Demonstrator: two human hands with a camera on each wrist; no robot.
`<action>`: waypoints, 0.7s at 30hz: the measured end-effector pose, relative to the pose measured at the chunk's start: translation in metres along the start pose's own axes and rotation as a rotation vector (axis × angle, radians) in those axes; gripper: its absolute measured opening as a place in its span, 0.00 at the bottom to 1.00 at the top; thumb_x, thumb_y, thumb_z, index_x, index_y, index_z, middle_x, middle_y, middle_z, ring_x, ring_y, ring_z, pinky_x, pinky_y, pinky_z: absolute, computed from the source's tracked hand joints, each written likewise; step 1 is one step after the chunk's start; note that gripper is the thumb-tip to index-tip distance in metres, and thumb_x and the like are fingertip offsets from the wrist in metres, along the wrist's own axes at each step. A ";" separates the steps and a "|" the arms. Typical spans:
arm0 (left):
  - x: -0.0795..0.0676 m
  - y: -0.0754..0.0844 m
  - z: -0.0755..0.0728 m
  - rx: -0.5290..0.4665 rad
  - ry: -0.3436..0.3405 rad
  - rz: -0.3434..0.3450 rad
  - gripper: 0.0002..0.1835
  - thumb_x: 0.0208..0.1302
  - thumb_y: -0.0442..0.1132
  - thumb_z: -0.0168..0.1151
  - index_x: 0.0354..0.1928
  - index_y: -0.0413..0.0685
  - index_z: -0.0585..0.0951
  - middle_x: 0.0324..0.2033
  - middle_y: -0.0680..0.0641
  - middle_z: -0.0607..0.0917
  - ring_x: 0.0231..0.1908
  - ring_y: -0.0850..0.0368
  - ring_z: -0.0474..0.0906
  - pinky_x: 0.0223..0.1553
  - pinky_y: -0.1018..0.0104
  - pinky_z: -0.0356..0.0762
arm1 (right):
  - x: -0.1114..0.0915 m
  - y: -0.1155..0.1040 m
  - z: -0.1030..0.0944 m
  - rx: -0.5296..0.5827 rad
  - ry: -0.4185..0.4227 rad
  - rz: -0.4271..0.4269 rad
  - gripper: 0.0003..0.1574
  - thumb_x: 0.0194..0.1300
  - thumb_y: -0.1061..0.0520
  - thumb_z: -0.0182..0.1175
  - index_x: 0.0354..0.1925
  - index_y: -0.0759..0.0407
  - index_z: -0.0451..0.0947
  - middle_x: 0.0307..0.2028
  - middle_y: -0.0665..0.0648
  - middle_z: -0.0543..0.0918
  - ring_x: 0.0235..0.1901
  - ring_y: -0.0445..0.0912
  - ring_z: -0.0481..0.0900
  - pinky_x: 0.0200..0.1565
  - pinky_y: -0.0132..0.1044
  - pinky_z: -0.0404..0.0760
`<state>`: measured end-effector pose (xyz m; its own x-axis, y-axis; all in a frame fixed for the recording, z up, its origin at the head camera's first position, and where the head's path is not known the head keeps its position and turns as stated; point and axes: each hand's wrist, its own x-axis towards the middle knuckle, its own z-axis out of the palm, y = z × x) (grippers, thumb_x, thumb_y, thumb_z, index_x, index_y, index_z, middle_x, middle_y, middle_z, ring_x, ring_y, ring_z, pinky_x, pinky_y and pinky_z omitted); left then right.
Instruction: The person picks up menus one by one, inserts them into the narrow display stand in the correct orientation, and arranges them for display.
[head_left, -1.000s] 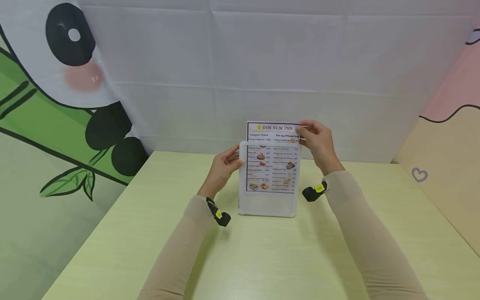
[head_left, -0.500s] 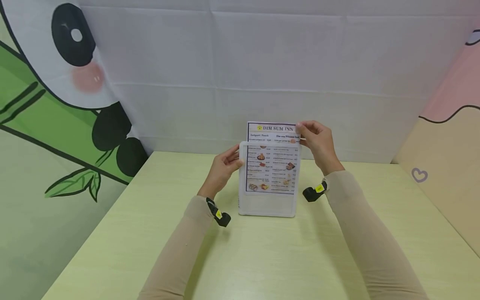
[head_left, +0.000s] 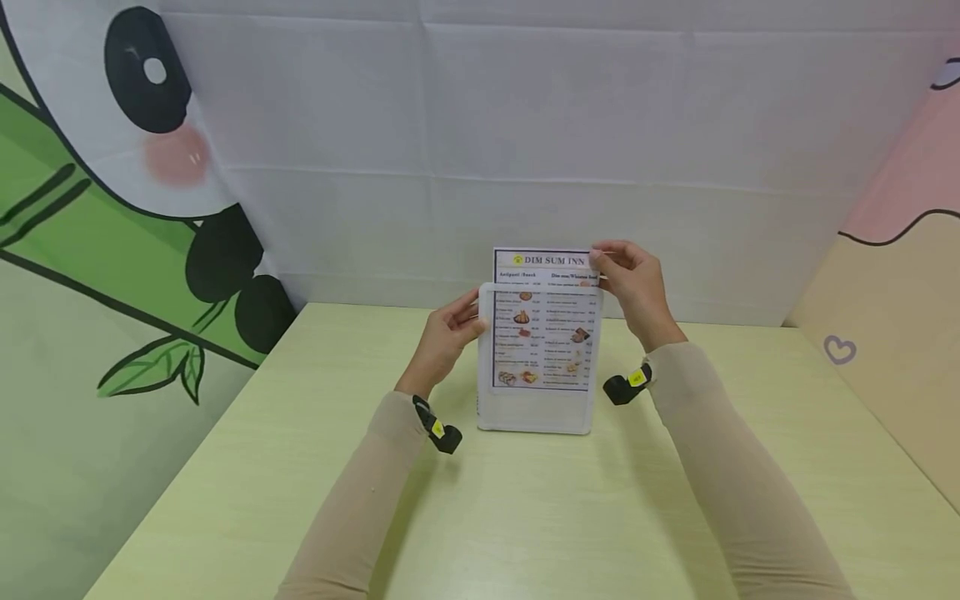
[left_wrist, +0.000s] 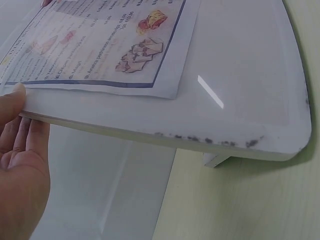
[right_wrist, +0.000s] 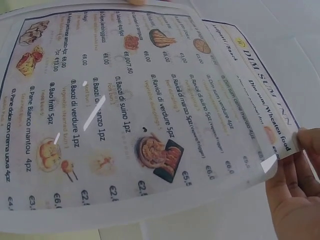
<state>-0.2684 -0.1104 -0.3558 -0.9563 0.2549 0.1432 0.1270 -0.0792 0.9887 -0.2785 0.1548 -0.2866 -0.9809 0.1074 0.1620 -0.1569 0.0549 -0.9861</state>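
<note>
A white-framed clear sign holder [head_left: 536,412] stands upright on the table, with a strut behind it in the left wrist view. A printed menu sheet [head_left: 546,265] headed "DIM SUM INN" sits partly inside; its top strip sticks out above the holder's upper edge. My left hand [head_left: 442,340] grips the holder's left edge near the upper corner, thumb in front and fingers behind. With thumb and fingers, my right hand [head_left: 633,287] pinches the menu's top right corner. In the right wrist view the menu's text [right_wrist: 130,115] shows through the clear front.
The pale yellow-green table [head_left: 480,517] runs back to a white cloth wall [head_left: 480,150]. On the left is a panel with a green and black cartoon print [head_left: 217,258]; a pink and beige panel [head_left: 892,292] borders the right side.
The menu has slid slightly down into the holder, its lower edge sitting lower. My right hand has shifted a little left with it; the left hand stays in place.
</note>
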 end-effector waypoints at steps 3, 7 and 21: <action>-0.007 0.001 -0.003 0.002 -0.018 -0.004 0.30 0.60 0.29 0.57 0.65 0.51 0.64 0.56 0.42 0.74 0.52 0.53 0.74 0.52 0.63 0.72 | -0.011 -0.001 0.004 -0.009 0.025 0.004 0.24 0.58 0.52 0.61 0.51 0.61 0.73 0.43 0.56 0.77 0.39 0.47 0.78 0.43 0.33 0.78; -0.013 -0.002 -0.008 -0.001 -0.034 -0.005 0.30 0.59 0.29 0.58 0.65 0.52 0.65 0.56 0.42 0.74 0.53 0.52 0.74 0.52 0.62 0.72 | -0.022 -0.001 0.008 -0.008 0.049 0.011 0.24 0.58 0.52 0.61 0.51 0.61 0.73 0.43 0.55 0.78 0.39 0.48 0.78 0.43 0.33 0.78; -0.012 -0.003 -0.010 -0.018 -0.045 -0.009 0.31 0.59 0.29 0.57 0.65 0.52 0.64 0.56 0.42 0.74 0.53 0.53 0.74 0.51 0.64 0.72 | -0.022 -0.002 0.009 -0.018 0.059 0.009 0.19 0.57 0.51 0.62 0.45 0.61 0.76 0.42 0.54 0.76 0.41 0.46 0.75 0.46 0.34 0.77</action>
<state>-0.2603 -0.1224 -0.3609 -0.9445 0.2988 0.1365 0.1132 -0.0940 0.9891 -0.2574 0.1432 -0.2889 -0.9737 0.1666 0.1556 -0.1454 0.0716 -0.9868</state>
